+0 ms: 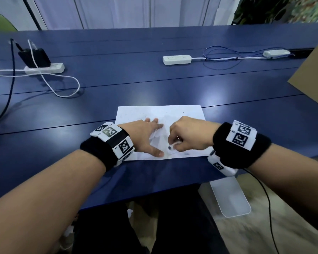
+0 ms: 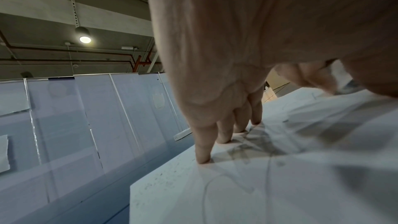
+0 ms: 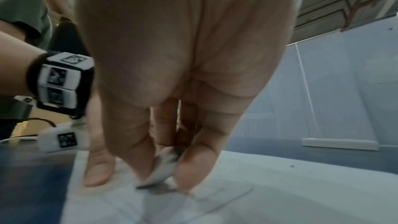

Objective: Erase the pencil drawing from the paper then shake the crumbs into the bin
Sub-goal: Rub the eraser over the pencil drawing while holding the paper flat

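On the blue table (image 1: pixel 173 79), the white paper (image 1: pixel 160 111) lies flat near the front edge, and everything else is placed from it. Far off to the paper's left, toward the table's back, a white power strip (image 1: pixel 57 67) carries 2 black plugs (image 1: pixel 34 56), with a white cable (image 1: pixel 66 88) looping from it toward the paper.

On the paper's left half rests the left hand (image 1: pixel 145 136), spread wide and flat: straight fingers (image 2: pixel 203 151) press their tips down on the sheet and the thumb reaches along the paper's near edge. The left wrist view shows faint pencil lines (image 2: pixel 269 159) on the sheet just beside those fingertips, and dark crumbs (image 2: pixel 163 181) scattered toward the paper's far left corner.

On the paper's right half, close to the left hand but apart from it, the right hand (image 1: pixel 189 133) is curled downward. Its thumb and fingers pinch a small white eraser (image 3: pixel 163 168), grey at the worn end, whose lower edge touches the paper near the near edge.

Behind the paper to the right lies a second white power strip (image 1: pixel 176 59) with a thin cable running to a small white adapter (image 1: pixel 275 52). Below the paper's right corner, off the table edge, a translucent white bin (image 1: pixel 229 198) stands on the floor. A brown cardboard sheet (image 1: pixel 312 79) juts in at the far right.
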`<control>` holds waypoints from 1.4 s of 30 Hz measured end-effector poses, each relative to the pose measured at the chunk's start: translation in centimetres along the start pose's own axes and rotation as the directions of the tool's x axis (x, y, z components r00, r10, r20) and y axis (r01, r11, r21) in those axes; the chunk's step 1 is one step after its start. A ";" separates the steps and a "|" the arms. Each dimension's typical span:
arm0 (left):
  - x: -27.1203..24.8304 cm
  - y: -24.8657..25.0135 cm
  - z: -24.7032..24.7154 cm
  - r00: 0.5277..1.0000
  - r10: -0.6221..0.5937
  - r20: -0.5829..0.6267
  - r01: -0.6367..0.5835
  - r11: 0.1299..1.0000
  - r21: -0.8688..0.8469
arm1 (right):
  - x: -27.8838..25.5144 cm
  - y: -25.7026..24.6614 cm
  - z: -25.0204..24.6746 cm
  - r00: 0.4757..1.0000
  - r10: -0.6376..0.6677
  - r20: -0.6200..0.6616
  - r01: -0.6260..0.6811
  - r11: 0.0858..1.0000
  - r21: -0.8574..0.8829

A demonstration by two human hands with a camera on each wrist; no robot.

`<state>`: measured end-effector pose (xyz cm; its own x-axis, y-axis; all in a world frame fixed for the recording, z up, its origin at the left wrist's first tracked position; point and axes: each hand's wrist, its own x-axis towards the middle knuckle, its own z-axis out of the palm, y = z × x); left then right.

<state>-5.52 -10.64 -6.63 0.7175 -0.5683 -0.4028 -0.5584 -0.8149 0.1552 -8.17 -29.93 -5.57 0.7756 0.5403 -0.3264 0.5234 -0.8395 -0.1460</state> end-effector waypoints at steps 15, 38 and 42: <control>0.1 0.0 0.1 1.000 -0.013 -0.017 0.014 1.000 0.015 | -0.7 -1.5 -0.1 0.999 -0.030 0.033 0.029 0.999 0.040; -0.1 0.2 -0.1 1.000 -0.018 0.007 0.018 1.000 0.016 | -0.9 -0.8 -0.2 0.998 -0.067 -0.002 0.067 0.998 0.022; 0.0 0.1 0.0 1.000 -0.010 0.007 0.010 1.000 0.009 | -0.8 -0.5 -0.2 0.998 -0.056 -0.001 0.056 0.998 0.017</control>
<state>-5.60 -10.77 -6.64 0.7201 -0.5596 -0.4103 -0.5551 -0.8194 0.1432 -8.98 -29.90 -5.09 0.7452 0.5867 -0.3169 0.5603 -0.8086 -0.1796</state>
